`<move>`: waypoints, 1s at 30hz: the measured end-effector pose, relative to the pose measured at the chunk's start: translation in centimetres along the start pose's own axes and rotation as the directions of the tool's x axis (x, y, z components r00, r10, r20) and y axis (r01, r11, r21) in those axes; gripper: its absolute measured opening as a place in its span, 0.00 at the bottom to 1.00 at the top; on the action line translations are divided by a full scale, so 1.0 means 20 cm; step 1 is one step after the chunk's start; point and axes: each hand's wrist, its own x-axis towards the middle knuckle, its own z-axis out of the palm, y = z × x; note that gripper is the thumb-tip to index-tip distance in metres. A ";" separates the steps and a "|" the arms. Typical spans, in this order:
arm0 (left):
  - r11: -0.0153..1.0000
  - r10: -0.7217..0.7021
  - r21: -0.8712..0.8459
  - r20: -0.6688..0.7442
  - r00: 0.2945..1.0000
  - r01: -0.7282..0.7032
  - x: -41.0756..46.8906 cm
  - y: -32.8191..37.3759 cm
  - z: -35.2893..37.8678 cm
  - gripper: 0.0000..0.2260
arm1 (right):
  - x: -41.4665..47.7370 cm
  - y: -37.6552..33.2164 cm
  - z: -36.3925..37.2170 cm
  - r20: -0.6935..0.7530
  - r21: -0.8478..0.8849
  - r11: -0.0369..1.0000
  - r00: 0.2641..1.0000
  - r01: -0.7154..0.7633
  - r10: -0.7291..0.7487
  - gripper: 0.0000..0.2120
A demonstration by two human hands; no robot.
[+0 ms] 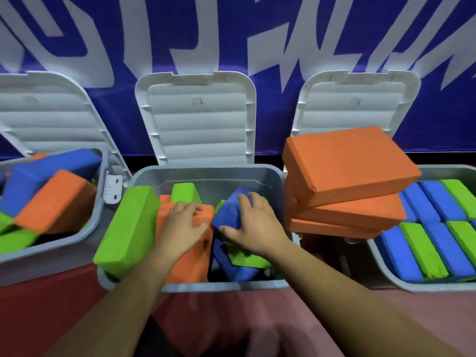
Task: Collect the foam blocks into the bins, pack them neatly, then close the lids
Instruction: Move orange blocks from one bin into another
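Big white lettering across the blue banner [270, 34] behind the bins, cropped and blurred, not legible as words. A small dark mark on the underside of the middle lid [201, 124], too faint to read.

Left hand [184, 225] laid on top of an upright orange block [188, 264] in the middle bin [206, 171], fingers [192, 208] bent over the block's far top edge, grasping it. Right hand [255, 222] spread over a tilted blue block [231, 215] just beside, fingers [247, 199] curled over its upper corner, thumb pressed against its lower left face, grasping it as well. Both blocks inside the middle bin, touching each other, with green pieces wedged behind and beneath.

A large green block [128, 228] leaning over that bin's left rim. Left bin [99, 210] loosely heaped with blue, orange and green blocks. Right bin [386, 269] packed with neat rows of blue and green blocks on edge. Stack of orange blocks [347, 163], three high and askew, at the gap between middle and right bins; support beneath hidden. All three lids raised against the banner. Red surface [38, 318] under the bins.
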 end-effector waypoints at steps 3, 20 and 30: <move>0.994 -0.073 0.095 0.115 0.991 0.062 0.01 -0.07 0.02 0.28 | -0.01 0.03 0.19 0.115 -0.121 0.991 0.991 -0.050 0.064 0.45; 0.976 -0.120 0.217 0.454 0.883 0.021 0.07 -0.14 0.02 0.34 | -0.04 0.19 0.31 -0.229 -0.081 0.995 0.973 -0.056 0.036 0.44; 0.975 -0.107 -0.200 -0.048 0.993 0.095 0.04 0.00 -0.28 0.30 | -0.04 -0.03 -0.04 -0.434 0.289 0.952 0.900 0.103 0.034 0.40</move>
